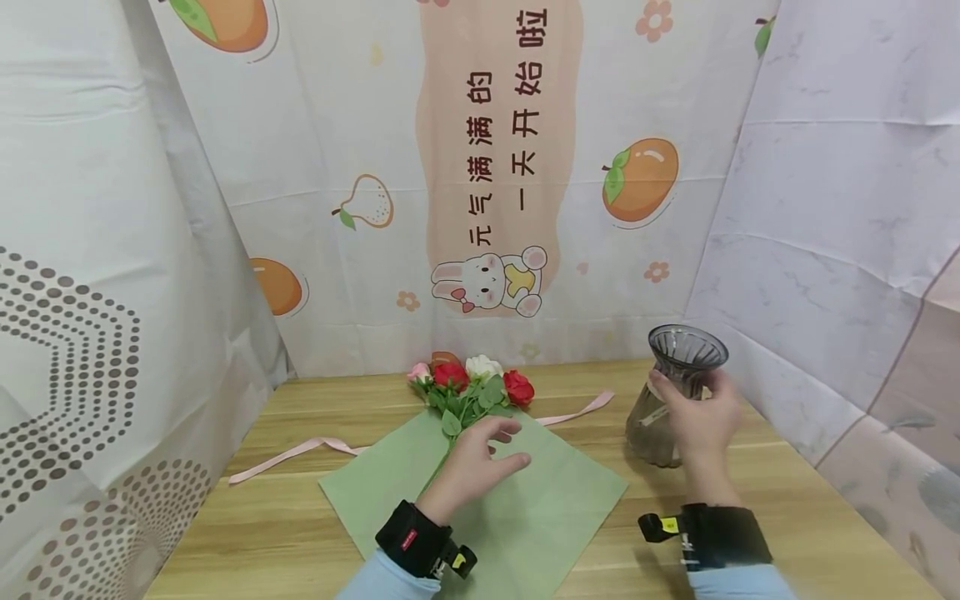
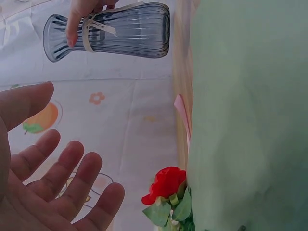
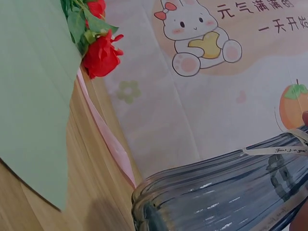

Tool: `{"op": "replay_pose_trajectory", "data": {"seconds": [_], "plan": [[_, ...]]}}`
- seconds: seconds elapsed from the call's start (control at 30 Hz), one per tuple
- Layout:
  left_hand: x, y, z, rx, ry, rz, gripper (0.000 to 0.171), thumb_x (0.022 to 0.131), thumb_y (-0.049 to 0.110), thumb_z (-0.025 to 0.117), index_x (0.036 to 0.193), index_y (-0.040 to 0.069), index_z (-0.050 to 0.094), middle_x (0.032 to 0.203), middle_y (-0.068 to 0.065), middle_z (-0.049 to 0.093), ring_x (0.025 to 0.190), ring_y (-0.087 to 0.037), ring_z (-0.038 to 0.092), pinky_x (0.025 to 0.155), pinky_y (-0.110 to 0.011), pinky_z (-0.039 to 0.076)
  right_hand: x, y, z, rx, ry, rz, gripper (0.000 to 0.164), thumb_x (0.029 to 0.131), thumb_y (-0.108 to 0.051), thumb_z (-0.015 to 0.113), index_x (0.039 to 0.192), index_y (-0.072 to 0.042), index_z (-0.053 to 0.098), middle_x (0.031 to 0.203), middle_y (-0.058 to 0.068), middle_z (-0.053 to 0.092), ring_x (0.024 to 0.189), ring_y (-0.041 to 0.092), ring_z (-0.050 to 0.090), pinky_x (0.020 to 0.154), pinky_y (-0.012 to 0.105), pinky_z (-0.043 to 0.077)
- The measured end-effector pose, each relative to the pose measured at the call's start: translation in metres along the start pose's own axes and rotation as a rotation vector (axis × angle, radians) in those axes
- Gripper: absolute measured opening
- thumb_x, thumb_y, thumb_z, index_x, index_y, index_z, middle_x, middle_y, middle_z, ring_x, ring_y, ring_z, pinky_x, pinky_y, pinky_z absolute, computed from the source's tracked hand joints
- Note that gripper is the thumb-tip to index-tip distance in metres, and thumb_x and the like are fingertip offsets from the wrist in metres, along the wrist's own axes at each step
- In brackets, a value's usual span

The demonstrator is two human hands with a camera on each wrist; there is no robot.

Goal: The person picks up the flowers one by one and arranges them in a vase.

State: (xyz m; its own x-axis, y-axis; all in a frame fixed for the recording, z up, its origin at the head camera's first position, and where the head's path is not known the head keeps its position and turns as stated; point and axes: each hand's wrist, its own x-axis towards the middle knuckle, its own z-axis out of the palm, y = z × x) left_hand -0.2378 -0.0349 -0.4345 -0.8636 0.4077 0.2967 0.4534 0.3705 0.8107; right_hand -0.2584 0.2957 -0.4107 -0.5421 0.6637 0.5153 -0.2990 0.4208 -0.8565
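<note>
My right hand (image 1: 701, 417) grips a grey ribbed glass vase (image 1: 652, 429) round its narrow neck, at the right of the table. A thin pale ribbon (image 2: 86, 36) with lettering is tied about the neck. Whether the vase's base touches the table cannot be told. Over a green paper sheet (image 1: 555, 467), my left hand (image 1: 480, 467) hovers with fingers spread and slightly bent, holding nothing. Beyond it lies a bunch of flowers (image 1: 468, 392) with red, white and pink heads. Its stems run down over the paper and partly behind my left hand.
Pink ribbon (image 1: 296, 452) pokes out on both sides from under the paper. A wooden table (image 1: 247, 525) carries everything. Printed cloth (image 1: 360, 275) hangs upright behind it, with more cloth (image 1: 847, 275) along the right and left sides.
</note>
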Motion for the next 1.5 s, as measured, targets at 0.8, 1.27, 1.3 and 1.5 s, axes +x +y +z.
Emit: {"op": "replay_pose_trajectory", "data": {"seconds": [0.8, 1.27, 1.3, 1.5], "plan": [[-0.01, -0.019, -0.029, 0.04, 0.031, 0.009, 0.041, 0.093, 0.032, 0.076, 0.127, 0.011, 0.066, 0.121, -0.003, 0.065, 0.111, -0.029, 0.062, 0.092, -0.052, 0.051, -0.032, -0.014, 0.035, 0.027, -0.27, 0.06, 0.058, 0.08, -0.032, 0.089, 0.124, -0.005, 0.065, 0.118, 0.008, 0.065, 0.102, 0.018, 0.055, 0.071, 0.024, 0.044], [-0.02, -0.028, -0.05, 0.03, 0.059, -0.039, 0.041, 0.092, 0.028, 0.077, 0.127, 0.012, 0.065, 0.122, -0.003, 0.063, 0.114, -0.032, 0.061, 0.092, -0.056, 0.05, -0.046, -0.017, 0.052, 0.071, -0.393, 0.097, 0.061, 0.081, -0.034, 0.088, 0.129, -0.007, 0.063, 0.122, 0.01, 0.063, 0.109, 0.019, 0.052, 0.081, 0.03, 0.044], [-0.02, -0.028, -0.051, 0.027, 0.062, -0.039, 0.04, 0.092, 0.027, 0.077, 0.127, 0.012, 0.065, 0.122, -0.003, 0.063, 0.114, -0.032, 0.061, 0.092, -0.057, 0.049, -0.046, -0.018, 0.052, 0.071, -0.399, 0.098, 0.062, 0.081, -0.034, 0.088, 0.13, -0.006, 0.062, 0.122, 0.01, 0.063, 0.11, 0.02, 0.052, 0.083, 0.032, 0.044], [-0.02, -0.028, -0.054, 0.043, 0.074, -0.044, 0.04, 0.092, 0.027, 0.077, 0.127, 0.012, 0.065, 0.122, -0.001, 0.064, 0.113, -0.029, 0.061, 0.091, -0.052, 0.05, -0.046, -0.019, 0.055, 0.079, -0.421, 0.092, 0.064, 0.081, -0.036, 0.088, 0.132, -0.007, 0.062, 0.124, 0.009, 0.063, 0.113, 0.019, 0.052, 0.088, 0.039, 0.042]]}}
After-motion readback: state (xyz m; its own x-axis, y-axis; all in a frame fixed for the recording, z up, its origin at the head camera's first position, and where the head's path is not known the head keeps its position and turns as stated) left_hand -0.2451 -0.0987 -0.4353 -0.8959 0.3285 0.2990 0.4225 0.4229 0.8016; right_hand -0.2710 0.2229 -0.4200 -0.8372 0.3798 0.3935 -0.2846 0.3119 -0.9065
